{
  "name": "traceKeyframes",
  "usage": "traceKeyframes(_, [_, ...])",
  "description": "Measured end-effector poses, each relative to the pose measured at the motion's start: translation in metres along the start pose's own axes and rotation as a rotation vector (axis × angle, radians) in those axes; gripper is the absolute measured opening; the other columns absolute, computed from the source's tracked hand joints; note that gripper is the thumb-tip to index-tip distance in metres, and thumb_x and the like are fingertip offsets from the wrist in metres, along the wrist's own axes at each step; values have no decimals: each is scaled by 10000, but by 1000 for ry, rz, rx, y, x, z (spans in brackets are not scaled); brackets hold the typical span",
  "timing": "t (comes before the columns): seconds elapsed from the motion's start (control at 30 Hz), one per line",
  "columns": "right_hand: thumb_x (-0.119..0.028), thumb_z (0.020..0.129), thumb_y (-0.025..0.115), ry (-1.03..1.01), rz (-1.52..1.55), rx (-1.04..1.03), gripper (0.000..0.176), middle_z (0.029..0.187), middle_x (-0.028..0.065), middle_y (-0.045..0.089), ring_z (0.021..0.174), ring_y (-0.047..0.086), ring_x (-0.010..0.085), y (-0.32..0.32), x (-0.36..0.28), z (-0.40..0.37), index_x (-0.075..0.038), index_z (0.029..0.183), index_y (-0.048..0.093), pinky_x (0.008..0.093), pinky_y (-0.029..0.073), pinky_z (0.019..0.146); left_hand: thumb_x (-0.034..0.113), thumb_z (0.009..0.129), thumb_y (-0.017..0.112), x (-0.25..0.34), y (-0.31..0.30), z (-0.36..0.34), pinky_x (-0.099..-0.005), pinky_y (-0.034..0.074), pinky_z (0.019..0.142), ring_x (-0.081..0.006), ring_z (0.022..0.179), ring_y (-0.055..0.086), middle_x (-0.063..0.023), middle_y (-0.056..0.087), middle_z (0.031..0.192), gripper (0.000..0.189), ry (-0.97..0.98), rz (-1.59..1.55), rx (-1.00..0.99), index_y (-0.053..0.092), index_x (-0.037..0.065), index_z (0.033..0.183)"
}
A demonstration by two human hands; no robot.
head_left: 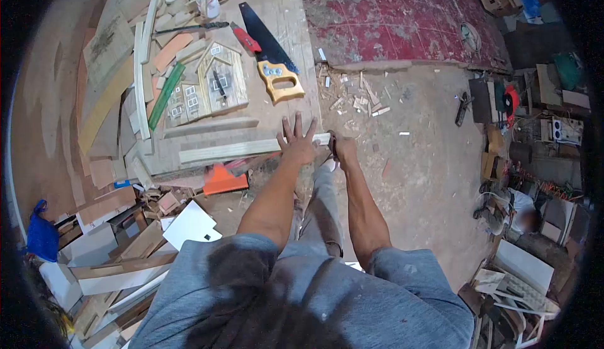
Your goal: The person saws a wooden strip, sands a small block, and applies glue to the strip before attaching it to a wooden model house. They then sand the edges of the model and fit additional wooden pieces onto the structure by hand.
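Note:
A pale wood strip (229, 150) lies along the bench's near edge. My left hand (297, 143) presses on it near its right end, fingers spread. At that end, my right hand (345, 150) is closed around a small dark tool (333, 143) that meets the strip's tip; its kind is mostly hidden by the fingers. Beyond my left hand lies a handsaw (274, 66) with a yellow wooden handle, a red-handled cutter (245, 37) beside its blade. To the left is a small wooden house front (234, 75) with white windows, a thin dark tool resting on it.
The workbench (292, 9) also carries a green strip (166, 96) and several wood offcuts. An orange object (224, 180) sits below its edge. Wood chips (358, 94) litter the floor. Boards (126, 267) pile up at lower left. A person (517, 207) is at the far right.

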State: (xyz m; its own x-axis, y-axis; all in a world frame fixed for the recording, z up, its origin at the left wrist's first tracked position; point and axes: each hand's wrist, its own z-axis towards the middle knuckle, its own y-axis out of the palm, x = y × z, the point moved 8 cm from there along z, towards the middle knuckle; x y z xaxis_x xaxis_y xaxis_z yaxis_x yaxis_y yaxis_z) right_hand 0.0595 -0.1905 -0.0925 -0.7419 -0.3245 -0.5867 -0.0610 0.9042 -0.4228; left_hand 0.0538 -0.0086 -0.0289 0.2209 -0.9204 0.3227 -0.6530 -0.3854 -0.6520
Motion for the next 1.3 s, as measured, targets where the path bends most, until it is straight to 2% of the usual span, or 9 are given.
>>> traceKeyframes(0.23, [-379, 884, 593, -114, 0, 1, 481, 605, 105, 600, 472, 526, 183, -3, -18, 2, 47, 671, 659, 363, 368, 408, 457, 1005, 449, 1, -3, 2, -683, -8, 1144, -443, 1476, -236, -72, -220, 1649, 709, -3, -26, 20, 48, 402, 1587])
traceKeyframes(0.3, [-514, 868, 627, -42, 31, 50, 636, 721, 307, 662, 649, 693, 391, -15, -38, -18, 113, 781, 683, 459, 526, 647, 438, 1011, 445, -1, -2, 2, -675, 1, 1147, -439, 1481, -228, -74, -214, 1651, 697, -26, -17, -30, 56, 401, 1588])
traceKeyframes(0.43, [-493, 917, 564, 13, -142, -31, 599, 758, 300, 672, 738, 702, 411, 10, 5, 13, 84, 839, 706, 461, 524, 724, 423, 1009, 459, -1, -1, -1, -672, 12, 1148, -438, 1484, -219, -77, -207, 1653, 706, -18, -31, 3, 57, 399, 1589])
traceKeyframes(0.5, [-399, 908, 591, -116, -173, 56, 486, 670, 170, 642, 590, 613, 240, -9, -29, -13, 69, 845, 701, 407, 448, 537, 426, 1007, 461, 0, -7, 5, -673, 10, 1151, -439, 1484, -217, -78, -194, 1656, 710, -28, -33, -11, 57, 395, 1590])
traceKeyframes(0.7, [-365, 982, 525, -664, -355, 285, 460, 861, 257, 663, 839, 654, 372, -24, -63, -68, -66, 1317, 625, 441, 495, 750, 477, 1017, 361, 0, -6, -2, -661, -9, 1162, -431, 1487, -214, -61, -165, 1664, 652, -39, -34, 8, 77, 369, 1594])
traceKeyframes(0.87, [-175, 923, 606, -1031, -537, 243, 357, 1084, 237, 591, 1017, 607, 417, -5, -82, -120, -57, 1259, 630, 475, 519, 824, 528, 1022, 257, -1, -1, 5, -659, -3, 1161, -421, 1490, -211, -55, -147, 1668, 634, -34, -79, 10, 83, 334, 1600])
traceKeyframes(1.0, [-180, 919, 610, -815, -484, 379, 327, 1083, 224, 597, 1019, 613, 409, -33, -60, -86, -60, 1221, 651, 463, 516, 852, 565, 1021, 221, -4, 2, 1, -657, -8, 1163, -409, 1495, -202, -49, -134, 1670, 663, -50, -95, 38, 82, 284, 1605])
traceKeyframes(1.17, [-178, 919, 620, -1122, -452, 296, 312, 1047, 212, 637, 977, 628, 395, -8, -73, -115, -40, 1195, 666, 429, 529, 802, 625, 996, 272, -3, -13, 7, -663, -11, 1163, -425, 1491, -196, -71, -139, 1667, 742, -21, -118, 102, 44, 269, 1607])
traceKeyframes(1.3, [-253, 936, 636, -526, -323, 293, 279, 1038, 204, 697, 960, 666, 315, -64, -22, -64, -98, 1158, 703, 387, 517, 853, 753, 853, 476, 0, -11, -10, -662, 3, 1168, -427, 1501, -154, -76, -111, 1672, 986, -8, -133, 86, 66, 266, 1606])
